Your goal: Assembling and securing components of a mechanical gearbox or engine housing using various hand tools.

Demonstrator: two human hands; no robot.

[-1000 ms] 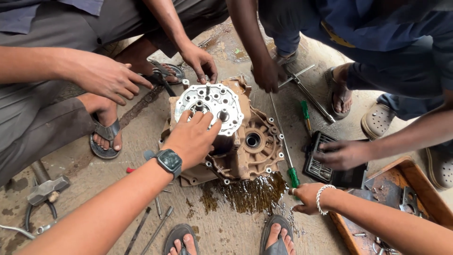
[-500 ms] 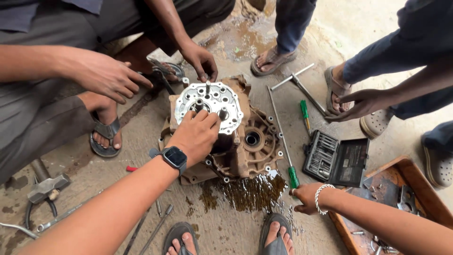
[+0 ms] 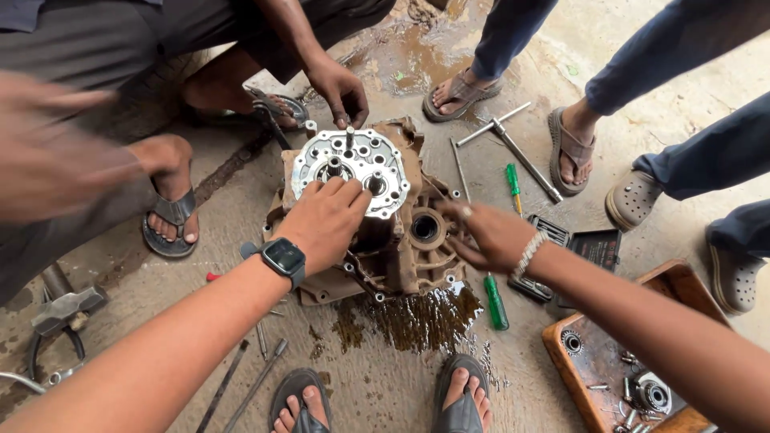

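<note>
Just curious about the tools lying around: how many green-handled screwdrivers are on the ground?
2: a small screwdriver above the right hand, a bigger one below it. Others may be hidden.

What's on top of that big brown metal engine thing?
A shiny silver plate full of round holes lies on top of the engine case, with shafts poking up through it. The left hand rests on the plate's near edge, hiding what's beneath.
</note>
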